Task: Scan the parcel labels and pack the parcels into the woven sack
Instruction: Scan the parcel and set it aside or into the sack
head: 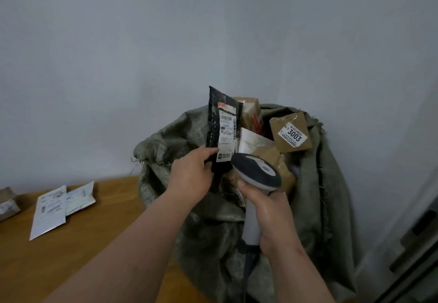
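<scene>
My left hand (192, 176) grips the lower end of a black parcel bag (216, 118) with a white label, holding it upright over the mouth of the grey-green woven sack (320, 196). A grey barcode scanner (257, 172) is in my right hand (270, 219), its head just right of and below the label. Inside the sack lie several parcels: a brown box marked 3003 (292, 132), another brown box (248, 110) and a white bag (253, 141).
To the left, a wooden table (83, 243) carries two white flat parcels (51, 210) and a brown box (7, 202) at the frame's edge. A pale wall stands behind the sack. A dark metal frame (417, 243) is at the right.
</scene>
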`<state>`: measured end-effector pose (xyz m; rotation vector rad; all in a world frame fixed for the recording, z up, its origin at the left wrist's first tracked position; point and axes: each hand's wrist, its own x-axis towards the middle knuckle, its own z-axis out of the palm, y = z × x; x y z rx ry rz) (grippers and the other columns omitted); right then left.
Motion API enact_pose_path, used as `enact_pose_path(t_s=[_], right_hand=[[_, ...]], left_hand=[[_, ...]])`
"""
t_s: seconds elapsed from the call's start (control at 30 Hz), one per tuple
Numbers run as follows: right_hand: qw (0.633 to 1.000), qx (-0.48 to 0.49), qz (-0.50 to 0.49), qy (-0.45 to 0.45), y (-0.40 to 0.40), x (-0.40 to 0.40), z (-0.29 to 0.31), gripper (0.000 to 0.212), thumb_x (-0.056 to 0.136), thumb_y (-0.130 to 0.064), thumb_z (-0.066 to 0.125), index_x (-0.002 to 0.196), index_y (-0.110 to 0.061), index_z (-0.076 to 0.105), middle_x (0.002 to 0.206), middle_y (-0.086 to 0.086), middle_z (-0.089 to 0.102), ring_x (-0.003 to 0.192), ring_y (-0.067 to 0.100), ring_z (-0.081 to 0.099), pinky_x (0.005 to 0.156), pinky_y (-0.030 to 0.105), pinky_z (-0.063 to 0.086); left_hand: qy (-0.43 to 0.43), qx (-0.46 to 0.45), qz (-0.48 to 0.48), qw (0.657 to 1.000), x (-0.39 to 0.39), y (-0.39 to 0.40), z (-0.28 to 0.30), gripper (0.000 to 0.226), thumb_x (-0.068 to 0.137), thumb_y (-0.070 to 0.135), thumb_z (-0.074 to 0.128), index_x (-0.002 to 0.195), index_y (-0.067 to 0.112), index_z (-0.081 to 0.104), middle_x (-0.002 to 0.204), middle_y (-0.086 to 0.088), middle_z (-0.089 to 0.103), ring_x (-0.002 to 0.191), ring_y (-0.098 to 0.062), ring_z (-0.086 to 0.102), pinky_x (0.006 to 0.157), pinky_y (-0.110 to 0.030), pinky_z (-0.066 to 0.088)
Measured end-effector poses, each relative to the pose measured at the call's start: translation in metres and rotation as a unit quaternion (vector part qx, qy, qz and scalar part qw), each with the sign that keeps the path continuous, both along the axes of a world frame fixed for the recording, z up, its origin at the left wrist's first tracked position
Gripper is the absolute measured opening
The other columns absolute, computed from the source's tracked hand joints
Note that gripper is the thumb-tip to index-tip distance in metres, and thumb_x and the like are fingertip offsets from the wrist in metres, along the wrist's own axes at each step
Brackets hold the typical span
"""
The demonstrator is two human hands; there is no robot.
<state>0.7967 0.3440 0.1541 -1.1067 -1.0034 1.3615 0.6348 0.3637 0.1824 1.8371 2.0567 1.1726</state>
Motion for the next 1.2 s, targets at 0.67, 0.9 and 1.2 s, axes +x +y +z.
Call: enact_pose_path(t_s=[0.67,0.9,1.2], right_hand=[[0.983,0.142,0.070,-0.092,-0.033,-0.073,0.031,0.022,0.079,-0.026,0.082,0.074,-0.038,0.064,0.068,-0.040,0.064,0.071,-0.023,0.058,0.054,0.007,0.044],[0.977,0.087,0.165,-0.099,-0.101,-0.201,0.022,0.019,0.081,-0.029,0.081,0.090,-0.035,0.066,0.089,-0.018,0.070,0.089,0.002,0.064,0.070,0.023,0.047],[0.957,0.019,0.264,-0.119,-0.185,-0.358,-0.024,0.019,0.078,-0.035,0.083,0.086,-0.038,0.066,0.085,-0.019,0.071,0.088,0.004,0.061,0.067,0.024,0.043]], left_hand=[[0.008,0.031,0.017,0.999,-0.076,-0.062,0.003,0.019,0.095,0.038,0.060,0.112,0.045,0.067,0.109,0.016,0.052,0.116,-0.015,0.051,0.101,-0.041,0.031],[-0.153,0.040,0.094,0.983,-0.195,-0.148,-0.018,0.020,0.099,0.031,0.057,0.115,0.032,0.069,0.110,0.011,0.064,0.090,0.001,0.056,0.080,-0.026,0.048],[-0.340,-0.043,0.218,0.914,-0.342,-0.275,-0.095,0.016,0.101,0.023,0.055,0.111,0.025,0.067,0.104,0.008,0.066,0.094,-0.004,0.057,0.068,-0.020,0.042]])
